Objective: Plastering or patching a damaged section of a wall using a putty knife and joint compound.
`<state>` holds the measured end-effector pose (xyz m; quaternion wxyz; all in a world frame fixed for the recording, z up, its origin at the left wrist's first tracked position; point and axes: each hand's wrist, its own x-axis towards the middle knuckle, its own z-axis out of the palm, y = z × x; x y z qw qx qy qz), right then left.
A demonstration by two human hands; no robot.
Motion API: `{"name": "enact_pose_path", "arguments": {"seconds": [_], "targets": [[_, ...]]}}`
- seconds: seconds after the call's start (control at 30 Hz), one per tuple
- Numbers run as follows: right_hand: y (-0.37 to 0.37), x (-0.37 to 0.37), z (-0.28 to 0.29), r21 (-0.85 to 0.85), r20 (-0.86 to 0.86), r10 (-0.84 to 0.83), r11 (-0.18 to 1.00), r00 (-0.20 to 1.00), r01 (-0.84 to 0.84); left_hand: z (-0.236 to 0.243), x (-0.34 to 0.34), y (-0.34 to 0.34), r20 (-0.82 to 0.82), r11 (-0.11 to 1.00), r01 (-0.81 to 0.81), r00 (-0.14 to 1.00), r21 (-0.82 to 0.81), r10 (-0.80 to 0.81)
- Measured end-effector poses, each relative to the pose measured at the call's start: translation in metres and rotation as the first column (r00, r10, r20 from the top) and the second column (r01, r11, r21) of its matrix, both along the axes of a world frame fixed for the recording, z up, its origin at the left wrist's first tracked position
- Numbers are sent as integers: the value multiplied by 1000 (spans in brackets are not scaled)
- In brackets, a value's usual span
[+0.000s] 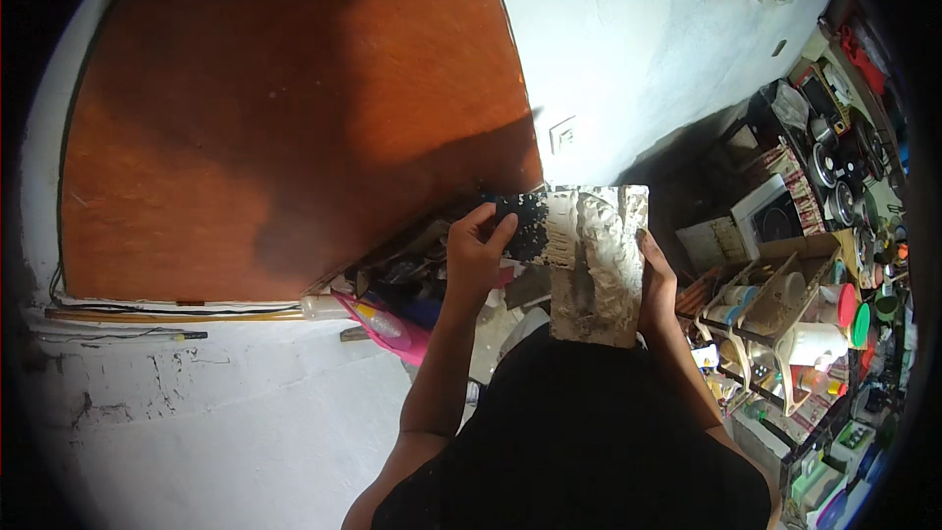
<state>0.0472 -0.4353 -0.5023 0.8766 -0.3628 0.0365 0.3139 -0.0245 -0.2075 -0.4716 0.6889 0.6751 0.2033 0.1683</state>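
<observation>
My left hand [475,255] pinches a dark flat putty spreader [528,219] between thumb and fingers. Pale paste flecks the spreader, and its far edge lies against a rectangular board [613,294]. My right hand [658,280] grips that board by its right edge, the fingers partly hidden behind it. Thick off-white putty [610,226] coats the upper part of the board in ridges; lower down the surface is brownish and smeared. Both hands are in front of my chest, over my black shirt [589,432].
An orange-brown panel [294,118] fills the upper left, beside a white wall [628,49]. On the right stands a wooden rack [785,334] crowded with containers, with pots [841,202] beyond it. A pink plastic item [392,334] lies low, left of my left forearm.
</observation>
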Motion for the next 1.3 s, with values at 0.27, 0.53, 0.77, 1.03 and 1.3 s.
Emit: {"name": "enact_pose_path", "arguments": {"seconds": [0.27,0.53,0.77,1.03,1.3], "targets": [[4,-5,24,-58,59,50,997,997,-47,5,4,-1,83,996,-85,993,22,83],[3,-6,24,-95,-39,-7,995,999,3,6,8,-3,129,988,-86,989,130,69],[1,-7,25,-20,28,61,998,998,-60,-3,22,-16,185,997,-77,979,-32,81],[-3,-6,18,8,44,55,998,998,-55,-1,27,-12,287,989,-106,949,-100,131],[8,2,21,-34,73,26,999,997,-24,7,29,-2,278,985,-144,946,-100,166]]}}
